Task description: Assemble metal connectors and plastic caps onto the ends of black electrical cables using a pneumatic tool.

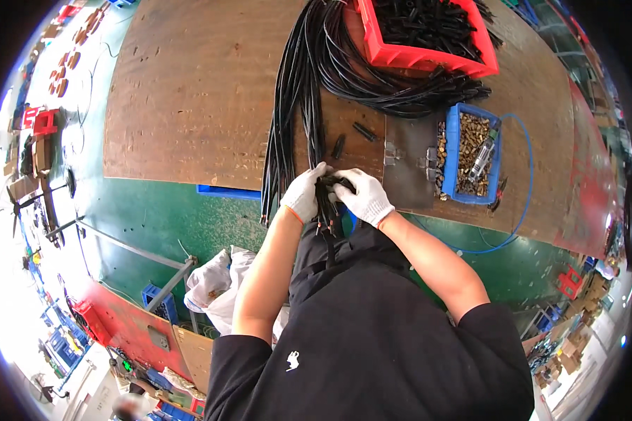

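My left hand (304, 193), in a white glove, is closed round the ends of several black cables (285, 133) at the table's near edge. The cables hang over that edge toward my lap, with small reddish tips showing. Close beside it, my right hand (365, 198), gloved too, pinches a short black piece (345, 184) against the cables; its shape is partly hidden by the fingers. Just beyond the hands, two loose black sleeves (339, 146) lie on the brown wooden table (189, 105).
A red bin (428, 62) of black sleeves stands at the far right of the cables. Right of my hands, a blue bin (453, 158) holds brass fittings and a clear-and-green handheld tool (482, 160). A blue hose (529, 182) loops beside it. White sacks (221, 281) lie at lower left.
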Demonstrator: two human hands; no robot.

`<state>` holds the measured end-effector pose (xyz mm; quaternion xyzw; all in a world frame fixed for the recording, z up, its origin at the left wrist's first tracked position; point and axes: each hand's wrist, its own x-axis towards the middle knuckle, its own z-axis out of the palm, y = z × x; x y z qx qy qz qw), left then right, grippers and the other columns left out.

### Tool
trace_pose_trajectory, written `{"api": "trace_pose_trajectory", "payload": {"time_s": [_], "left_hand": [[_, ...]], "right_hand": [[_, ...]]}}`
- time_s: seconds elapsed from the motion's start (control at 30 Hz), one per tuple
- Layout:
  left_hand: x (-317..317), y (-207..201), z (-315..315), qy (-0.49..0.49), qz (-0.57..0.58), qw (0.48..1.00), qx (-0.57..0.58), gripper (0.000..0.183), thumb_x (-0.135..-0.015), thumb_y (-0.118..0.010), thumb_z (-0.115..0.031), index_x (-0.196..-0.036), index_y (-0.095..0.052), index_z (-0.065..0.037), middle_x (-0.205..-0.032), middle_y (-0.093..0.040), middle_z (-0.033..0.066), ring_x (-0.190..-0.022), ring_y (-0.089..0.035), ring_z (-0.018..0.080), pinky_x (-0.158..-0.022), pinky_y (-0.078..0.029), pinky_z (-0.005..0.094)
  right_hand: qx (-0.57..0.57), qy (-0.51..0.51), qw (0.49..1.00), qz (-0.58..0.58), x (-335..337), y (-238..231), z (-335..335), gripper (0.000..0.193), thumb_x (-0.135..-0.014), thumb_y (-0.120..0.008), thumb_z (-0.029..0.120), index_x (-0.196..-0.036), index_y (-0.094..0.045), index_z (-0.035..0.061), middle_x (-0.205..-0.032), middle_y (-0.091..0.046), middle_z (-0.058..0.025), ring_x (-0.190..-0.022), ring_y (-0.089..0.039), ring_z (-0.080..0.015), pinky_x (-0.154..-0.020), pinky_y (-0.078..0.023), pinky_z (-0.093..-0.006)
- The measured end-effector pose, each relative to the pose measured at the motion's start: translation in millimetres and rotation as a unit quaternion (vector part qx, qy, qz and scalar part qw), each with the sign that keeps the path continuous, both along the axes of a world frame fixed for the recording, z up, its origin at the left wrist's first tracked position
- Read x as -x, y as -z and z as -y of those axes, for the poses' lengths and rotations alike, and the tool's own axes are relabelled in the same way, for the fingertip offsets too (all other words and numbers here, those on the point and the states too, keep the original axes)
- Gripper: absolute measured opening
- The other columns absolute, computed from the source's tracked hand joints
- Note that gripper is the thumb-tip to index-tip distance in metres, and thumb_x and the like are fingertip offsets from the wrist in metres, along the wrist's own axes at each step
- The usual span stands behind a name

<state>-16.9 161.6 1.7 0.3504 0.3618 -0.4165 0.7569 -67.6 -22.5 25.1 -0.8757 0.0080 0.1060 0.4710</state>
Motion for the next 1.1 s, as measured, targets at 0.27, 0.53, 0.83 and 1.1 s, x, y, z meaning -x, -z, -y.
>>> {"api": "trace_pose_trajectory", "payload": {"time_s": [0.27, 0.53, 0.83, 1.1], "left_hand": [[-3.5, 8.6, -1.7, 0.048, 0.037, 0.998, -0.024, 0.023, -0.106, -0.061, -0.019, -0.118, -0.072, -0.003, -0.100, -0.074, 0.0104, -0.083, -0.073, 0.0239, -0.073, -0.062, 0.0387], [-12.8, -19.7, -15.6, 0.263, 0.147, 0.932, -0.201, 0.028, -0.097, -0.075, -0.017, -0.122, -0.074, -0.002, -0.101, -0.076, 0.0051, -0.085, -0.071, 0.0154, -0.074, -0.059, 0.0322], [9.1, -9.3, -5.9, 0.118, 0.125, 0.978, -0.114, 0.021, -0.097, -0.076, -0.015, -0.114, -0.071, -0.004, -0.090, -0.068, 0.0023, -0.072, -0.066, 0.0147, -0.063, -0.057, 0.0308], [13.0, -8.5, 2.5, 0.112, 0.164, 0.969, -0.147, 0.022, -0.098, -0.074, -0.015, -0.117, -0.069, -0.004, -0.092, -0.068, 0.0030, -0.075, -0.066, 0.0138, -0.065, -0.059, 0.0301]], "right_hand": [[0.088, -0.111, 0.990, 0.019, -15.1, -14.7, 7.0, 0.034, -0.091, -0.080, 0.033, -0.115, -0.078, 0.0093, -0.112, -0.074, -0.0146, -0.100, -0.073, -0.0375, -0.088, -0.060, -0.0438], [0.004, -0.068, 0.988, -0.141, 29.8, -5.5, 34.5, 0.046, -0.088, -0.077, 0.039, -0.119, -0.077, 0.0051, -0.114, -0.077, -0.0208, -0.107, -0.074, -0.0380, -0.096, -0.058, -0.0430], [-0.034, -0.111, 0.961, -0.251, 69.7, -28.3, 46.6, 0.051, -0.087, -0.080, 0.037, -0.125, -0.076, 0.0046, -0.116, -0.076, -0.0244, -0.109, -0.074, -0.0371, -0.099, -0.056, -0.0414], [-0.037, -0.097, 0.957, -0.272, 76.9, -34.1, 52.7, 0.052, -0.086, -0.080, 0.038, -0.124, -0.077, 0.0037, -0.114, -0.076, -0.0248, -0.107, -0.075, -0.0365, -0.097, -0.056, -0.0413]]}}
